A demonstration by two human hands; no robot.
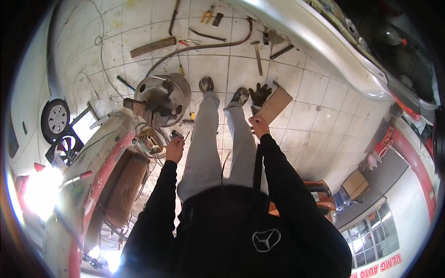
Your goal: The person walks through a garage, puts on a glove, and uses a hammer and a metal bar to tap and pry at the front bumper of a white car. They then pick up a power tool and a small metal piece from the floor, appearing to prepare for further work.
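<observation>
My left hand is closed around a small dark object; its kind is too small to tell. A thin rod sticks up beside those fingers. My right hand has its fingers pinched together, and what they hold, if anything, is hidden. Just beyond it, a brown rectangular board overlaps the hand's outline; I cannot tell whether they touch. A dark work glove lies on the tiles next to my shoe. Left of my legs stands a round metal drum with dark pieces on top.
A hammer, a wooden block, pliers and a long hose lie on the tiled floor ahead. A pale car body panel borders the upper right. Left is a red-edged bench, with a wheel beyond.
</observation>
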